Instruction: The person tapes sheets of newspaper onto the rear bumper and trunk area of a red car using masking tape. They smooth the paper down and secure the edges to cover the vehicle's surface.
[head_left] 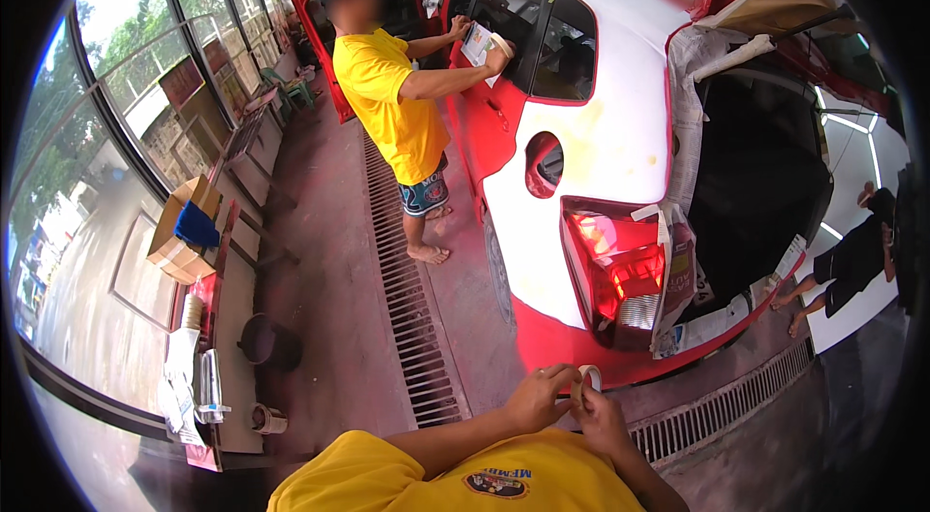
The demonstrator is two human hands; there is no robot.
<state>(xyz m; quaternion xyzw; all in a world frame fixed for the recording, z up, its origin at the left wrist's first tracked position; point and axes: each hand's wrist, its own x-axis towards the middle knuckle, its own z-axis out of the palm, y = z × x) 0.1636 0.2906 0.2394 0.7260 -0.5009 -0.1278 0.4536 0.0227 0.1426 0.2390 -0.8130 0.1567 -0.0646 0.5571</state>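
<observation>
A roll of masking tape (589, 378) is between my two hands in front of my chest. My right hand (601, 423) is closed around the roll's lower side. My left hand (536, 400) pinches at its left edge with bent fingers; the exact bit of tape in that grip is too small to make out. Just beyond my hands is the rear of a red and white car (601, 149), with its red tail light (620, 270) nearest to them. Masking paper (686, 124) lines the open rear, which is covered inside with dark sheeting (765, 192).
A person in a yellow shirt (383, 76) stands left of the car, holding paper (478, 44) against its side. A floor grate (407, 289) runs along the left. A cardboard box (184, 231) sits on a bench by the windows, near a dark bucket (269, 342).
</observation>
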